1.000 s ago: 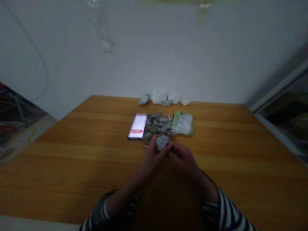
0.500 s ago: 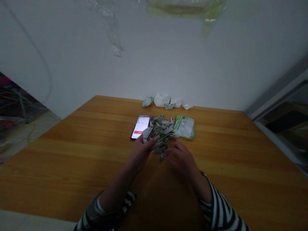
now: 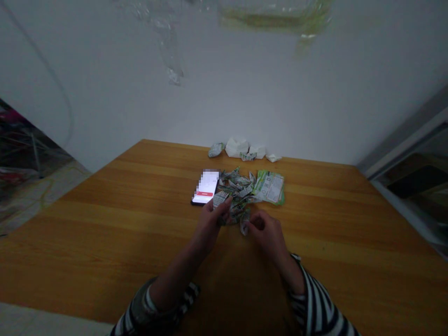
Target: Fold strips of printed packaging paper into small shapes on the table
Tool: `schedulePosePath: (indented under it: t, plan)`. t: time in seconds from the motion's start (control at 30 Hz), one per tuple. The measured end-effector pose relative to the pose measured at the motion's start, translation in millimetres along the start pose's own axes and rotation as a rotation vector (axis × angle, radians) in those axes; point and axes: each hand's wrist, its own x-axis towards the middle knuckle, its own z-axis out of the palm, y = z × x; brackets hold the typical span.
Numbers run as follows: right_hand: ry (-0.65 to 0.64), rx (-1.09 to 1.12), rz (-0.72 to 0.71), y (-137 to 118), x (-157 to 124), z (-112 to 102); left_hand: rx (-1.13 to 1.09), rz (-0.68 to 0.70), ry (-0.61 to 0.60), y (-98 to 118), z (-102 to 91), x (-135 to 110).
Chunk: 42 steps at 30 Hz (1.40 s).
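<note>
My left hand (image 3: pixel 211 223) is closed on a piece of printed paper (image 3: pixel 220 198), thumb on top. Close by on the right, my right hand (image 3: pixel 266 229) pinches the end of a small folded strip of paper (image 3: pixel 244 227) between thumb and fingertips. Just beyond both hands lies a loose pile of folded printed paper pieces (image 3: pixel 241 184), white and green with dark print. Flat sheets of green-and-white printed paper (image 3: pixel 271 186) lie against the pile's right side. A phone (image 3: pixel 206 189) with a lit screen rests to the left of the pile.
Along the wall (image 3: pixel 280 93) at the back of the wooden table (image 3: pixel 140 186) sit crumpled white tissues (image 3: pixel 237 147) and a wad of printed paper (image 3: pixel 215 150). Tape clings to the wall above. A shelf with a dark object (image 3: pixel 418 181) stands at the right.
My right fingers have closed on the small paper strip and shifted it slightly right. The left hand has moved a little right with its paper. The view has tilted slightly.
</note>
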Motion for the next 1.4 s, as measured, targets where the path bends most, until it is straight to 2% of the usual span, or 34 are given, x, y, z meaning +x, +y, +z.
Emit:
schedulePosePath:
  t: [0.13,0.33,0.5,0.63,0.77,0.9,1.03,1.13,1.23,1.33,1.4]
  plan:
    - [0.077,-0.096,0.015,-6,0,4,-0.029,-0.015,-0.008,-3,3.8,-2]
    - [0.068,-0.306,0.042,-15,-2,9,-0.083,-0.046,-0.066,-9,3.4,-2]
    - [0.038,-0.307,0.053,-16,-1,10,-0.148,-0.098,-0.139,-9,0.7,0]
    - [0.070,-0.309,0.049,-15,-3,12,-0.150,-0.094,-0.159,-12,-2.3,3]
    - [0.086,-0.358,0.017,-13,-4,17,-0.131,-0.055,-0.141,-27,-2.5,6]
    - [0.056,-0.373,0.025,-13,-2,19,-0.218,-0.172,-0.102,-48,-2.5,7]
    - [0.007,-0.362,0.092,-14,0,17,-0.328,-0.249,-0.144,-59,-5.5,5]
    - [-0.018,-0.316,0.125,-16,-1,15,-0.347,-0.237,-0.172,-58,-6.6,4]
    - [-0.015,-0.269,0.099,-13,-2,10,-0.299,-0.155,-0.199,-51,-6.2,3]
    - [-0.035,-0.231,0.074,-3,-1,-2,-0.246,-0.039,-0.167,-41,-6.3,3]
    - [-0.106,-0.179,0.084,9,1,-10,-0.218,-0.005,-0.141,-39,-6.2,3]
